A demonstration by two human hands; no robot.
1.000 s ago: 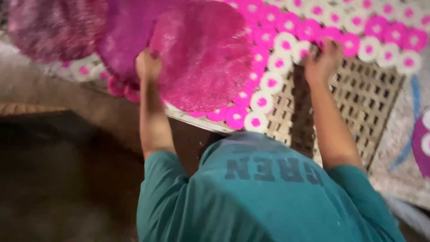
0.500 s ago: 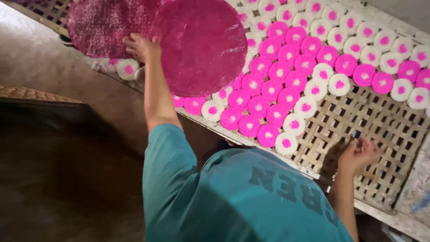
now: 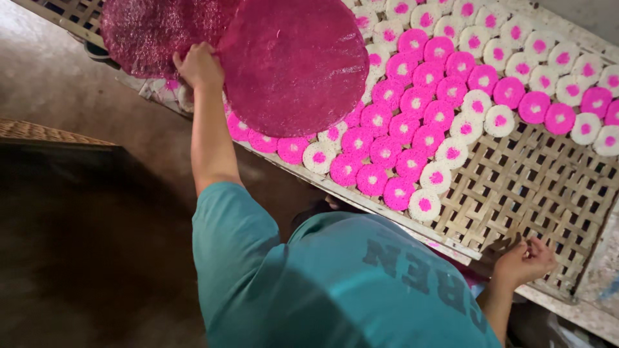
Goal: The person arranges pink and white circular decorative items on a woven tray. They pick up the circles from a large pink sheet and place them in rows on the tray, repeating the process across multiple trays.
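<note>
Tearing of the large pink sheet (image 3: 293,64), clamped in the left hand (image 3: 196,64), is risked if dragged across the small discs (image 3: 412,132) beside it, while the right hand (image 3: 522,261) rests loosely curled and empty on the woven rack (image 3: 535,193).

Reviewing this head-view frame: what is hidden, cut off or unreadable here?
- Left hand: fingertips hidden behind the large pink sheet, so its grip is unclear.
- Second sheet: cut off by the top edge.
- Small discs under the sheets: covered.
- Right hand: fingers curled on the woven rack; whether it holds anything is unclear.
- Rack's near edge: hidden by the teal shirt.
</note>
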